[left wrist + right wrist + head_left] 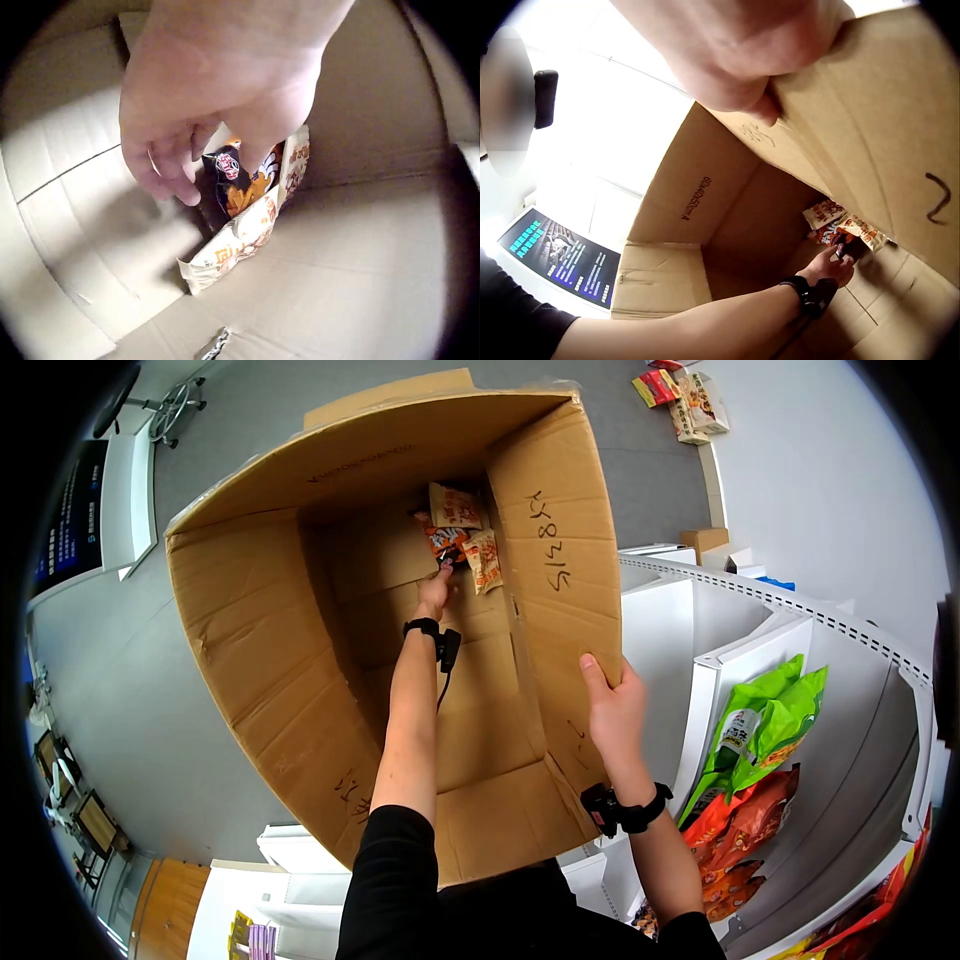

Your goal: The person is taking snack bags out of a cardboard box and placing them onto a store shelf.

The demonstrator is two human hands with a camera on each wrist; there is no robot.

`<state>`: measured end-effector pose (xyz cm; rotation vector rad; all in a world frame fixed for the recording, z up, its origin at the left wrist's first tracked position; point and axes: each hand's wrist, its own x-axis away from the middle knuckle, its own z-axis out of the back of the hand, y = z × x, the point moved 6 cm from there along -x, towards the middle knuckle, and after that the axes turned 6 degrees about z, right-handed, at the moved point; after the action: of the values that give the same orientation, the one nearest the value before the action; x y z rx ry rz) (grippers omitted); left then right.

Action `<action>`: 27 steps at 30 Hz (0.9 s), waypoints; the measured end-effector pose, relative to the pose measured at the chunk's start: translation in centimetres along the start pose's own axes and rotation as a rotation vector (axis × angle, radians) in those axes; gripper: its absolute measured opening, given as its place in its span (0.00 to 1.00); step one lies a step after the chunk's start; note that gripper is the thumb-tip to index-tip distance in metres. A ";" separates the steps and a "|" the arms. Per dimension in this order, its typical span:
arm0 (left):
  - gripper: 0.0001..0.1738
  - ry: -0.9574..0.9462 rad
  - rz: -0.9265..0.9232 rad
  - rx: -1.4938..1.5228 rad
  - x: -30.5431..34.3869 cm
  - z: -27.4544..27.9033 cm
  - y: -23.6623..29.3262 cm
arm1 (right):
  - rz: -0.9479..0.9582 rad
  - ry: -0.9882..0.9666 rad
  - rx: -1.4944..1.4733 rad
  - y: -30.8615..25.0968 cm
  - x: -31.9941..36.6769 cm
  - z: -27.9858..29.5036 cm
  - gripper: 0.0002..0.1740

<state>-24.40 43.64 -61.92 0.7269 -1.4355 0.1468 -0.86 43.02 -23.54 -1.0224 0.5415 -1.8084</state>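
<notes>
My left hand [436, 592] reaches deep into a large cardboard box [560, 550]. In the left wrist view its thumb and bent fingers [176, 176] stand apart, around the top of a dark snack bag [229, 176] with orange print; whether they touch it I cannot tell. Two cream snack bags [455, 507] [484, 562] lie against this bag in the box's far corner. On the box's right wall rests my right hand [613, 710], thumb on the inner face and fingers hidden behind the cardboard. In the right wrist view the same hand [742, 56] grips the top edge.
White shelving [660, 630] stands right of the box, holding green bags [765, 720] and red bags [745, 820]. More packages [690, 405] are on the floor at the upper right. A wheeled chair base [175, 412] and a dark screen [72, 515] are at the upper left.
</notes>
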 end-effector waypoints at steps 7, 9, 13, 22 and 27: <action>0.14 -0.019 0.031 0.026 -1.7 -0.4 0.1 | -0.021 0.007 -0.017 -0.3 0.2 -0.1 0.16; 0.13 0.057 0.035 0.040 -2.6 -0.1 0.0 | -0.018 0.009 -0.027 -0.5 0.1 0.0 0.16; 0.12 0.051 -0.027 0.026 -3.5 -0.1 0.3 | 0.005 0.021 -0.020 -0.5 0.2 0.1 0.16; 0.11 0.089 -0.084 0.066 1.4 0.1 0.2 | 0.056 0.025 0.046 -0.7 0.3 0.3 0.17; 0.15 -0.015 -0.059 0.065 8.0 0.8 0.3 | 0.054 0.015 0.032 -0.8 0.6 0.5 0.17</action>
<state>-23.89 40.89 -54.40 0.8246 -1.4278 0.1430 -1.00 42.85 -22.39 -0.9648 0.5429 -1.7733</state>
